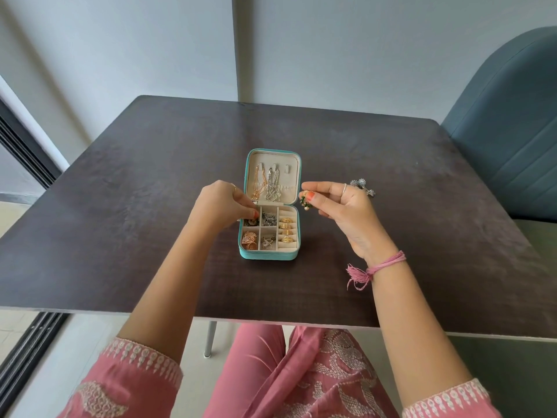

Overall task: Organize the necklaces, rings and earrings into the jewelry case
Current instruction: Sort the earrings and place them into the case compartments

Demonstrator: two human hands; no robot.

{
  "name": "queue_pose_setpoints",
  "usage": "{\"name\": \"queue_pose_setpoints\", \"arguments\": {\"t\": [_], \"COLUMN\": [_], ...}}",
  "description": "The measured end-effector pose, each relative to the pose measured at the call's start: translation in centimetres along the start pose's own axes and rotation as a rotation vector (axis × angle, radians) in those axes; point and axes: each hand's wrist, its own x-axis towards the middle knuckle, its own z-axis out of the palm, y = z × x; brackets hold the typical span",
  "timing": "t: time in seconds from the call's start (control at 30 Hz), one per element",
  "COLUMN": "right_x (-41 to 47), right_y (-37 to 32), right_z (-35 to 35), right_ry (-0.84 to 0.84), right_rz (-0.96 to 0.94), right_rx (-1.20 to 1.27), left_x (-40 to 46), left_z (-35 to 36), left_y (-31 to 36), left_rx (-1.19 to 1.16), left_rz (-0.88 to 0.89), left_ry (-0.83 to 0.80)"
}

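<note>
The case (269, 206) lies open mid-table (391, 236), two necklaces (266, 184) hanging in its lid, gold rings (286, 230) in the right slot. The left hand (221, 203) pinches an earring (250, 222) in the far-left compartment. The right hand (340, 206), just right of the case, pinches a green earring (306, 200). Silver earrings (361, 186) lie behind it.

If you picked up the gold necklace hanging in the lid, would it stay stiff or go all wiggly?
Probably wiggly. The gold necklace is a thin chain hanging in loose loops from a hook in the lid, so it would likely droop and swing. It looks light for its size. Beside it hangs a silver necklace, so the two might tangle if pulled carelessly.
</note>
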Motion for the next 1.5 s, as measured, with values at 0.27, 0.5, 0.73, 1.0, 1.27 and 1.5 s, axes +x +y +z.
{"name": "queue_pose_setpoints", "arguments": {"t": [0.27, 0.5, 0.73, 1.0, 1.27, 1.5], "right_x": [0.6, 1.4, 2.3, 2.1, 1.3, 1.7], "right_y": [0.4, 0.3, 0.5, 0.2, -0.1, 0.1], "right_z": [1.3, 3.6, 6.0, 7.0, 7.5, 7.5], "right_ry": [-0.071, -0.116, -0.149, -0.185, -0.176, -0.165], "right_rz": [-0.058, -0.043, 0.013, -0.025, -0.139, -0.179], "right_rx": [-0.103, -0.216, -0.301, -0.435, -0.725, -0.883], "left_x": [-0.5, -0.3, -0.4, 0.0, 0.2, 0.3], "left_z": [0.3, 2.3, 2.8, 2.5, 2.4, 2.5], "left_y": [-1.3, -2.4, -3.3, -3.7, -3.7, -3.8], "left_rx": [-0.401, -0.740, -0.818, -0.865, -0.888, -0.876], "left_rz": [0.021, -0.023, 0.047, 0.067, 0.065, 0.060], "left_ry": [0.184, 0.318, 0.399, 0.376, 0.356, 0.354]}}
